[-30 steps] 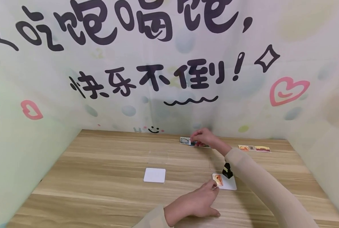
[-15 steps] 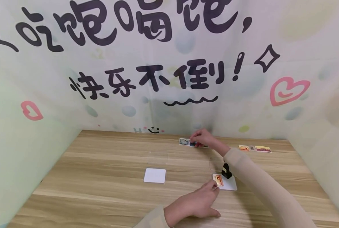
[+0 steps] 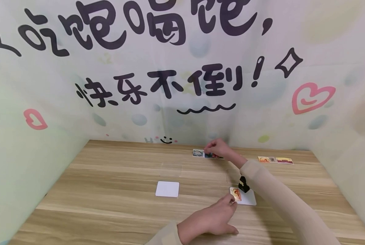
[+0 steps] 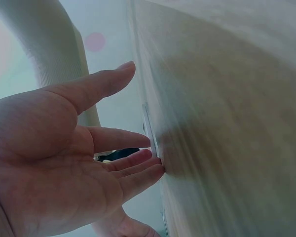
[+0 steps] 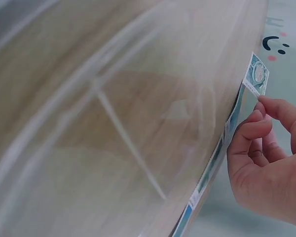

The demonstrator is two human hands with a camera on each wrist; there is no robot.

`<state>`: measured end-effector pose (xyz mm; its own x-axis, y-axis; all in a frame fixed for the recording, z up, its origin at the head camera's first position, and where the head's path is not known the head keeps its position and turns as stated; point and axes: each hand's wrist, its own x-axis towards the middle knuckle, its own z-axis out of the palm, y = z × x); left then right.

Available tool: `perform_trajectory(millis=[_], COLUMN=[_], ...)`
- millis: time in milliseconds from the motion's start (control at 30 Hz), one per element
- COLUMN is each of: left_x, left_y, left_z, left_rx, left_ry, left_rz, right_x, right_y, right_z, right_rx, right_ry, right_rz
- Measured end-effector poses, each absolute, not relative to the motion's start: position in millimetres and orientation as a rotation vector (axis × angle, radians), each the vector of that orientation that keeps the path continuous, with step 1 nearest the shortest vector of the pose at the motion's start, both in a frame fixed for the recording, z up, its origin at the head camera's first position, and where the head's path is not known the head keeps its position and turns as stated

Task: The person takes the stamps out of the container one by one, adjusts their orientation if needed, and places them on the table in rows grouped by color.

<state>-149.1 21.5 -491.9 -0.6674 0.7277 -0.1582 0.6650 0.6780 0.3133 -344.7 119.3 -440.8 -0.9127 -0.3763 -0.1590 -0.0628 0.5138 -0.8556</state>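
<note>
My right hand [image 3: 220,149] reaches to the back edge of the table. Its thumb and index finger pinch the edge of a small blue-and-white postage stamp [image 5: 257,74], the leftmost of a row. More blue stamps [image 5: 209,170] lie under and beside that hand, partly hidden by it in the head view. My left hand [image 3: 211,216] lies low on the table, fingers extended. Its fingertips touch the left edge of a white card [image 3: 249,197]. An orange stamp [image 3: 236,194] lies on the card's left part. A small black object with a handle-like top [image 3: 243,184] stands at the card's back edge.
Another white card [image 3: 167,189] lies to the left, with a clear plastic sheet [image 3: 171,169] behind it. A second clear sheet [image 3: 231,175] lies partly under the right sleeve. Orange and yellow stamps [image 3: 275,160] sit at back right. A printed cloth [image 3: 158,119] hangs behind the table.
The pinched blue stamp has shifted very slightly left and toward me with my right hand. My left hand has stayed at the card.
</note>
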Motion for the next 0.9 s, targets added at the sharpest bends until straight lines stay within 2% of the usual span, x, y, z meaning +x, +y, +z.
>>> perform_trajectory(millis=[100, 333, 633, 900], left_x=[-151.9, -133.6, -145.5, -140.5], left_y=[21.3, 17.9, 18.8, 18.9], left_z=[-499.2, -451.1, -485.6, -472.9], left_rx=[1.125, 1.070, 1.101, 1.068], left_ry=[2.618, 2.636, 2.615, 2.610], left_rz=[0.333, 0.345, 0.361, 0.379], right_x=[-344.3, -343.6, -342.0, -345.4], right_y=[119.9, 119.5, 115.1, 112.9], right_z=[-437.5, -432.2, -432.4, -438.8], right_rx=[-0.368, -0.369, -0.375, -0.380], right_ry=[2.425, 2.395, 2.410, 2.424], right_rz=[-1.354, -1.367, -1.351, -1.356])
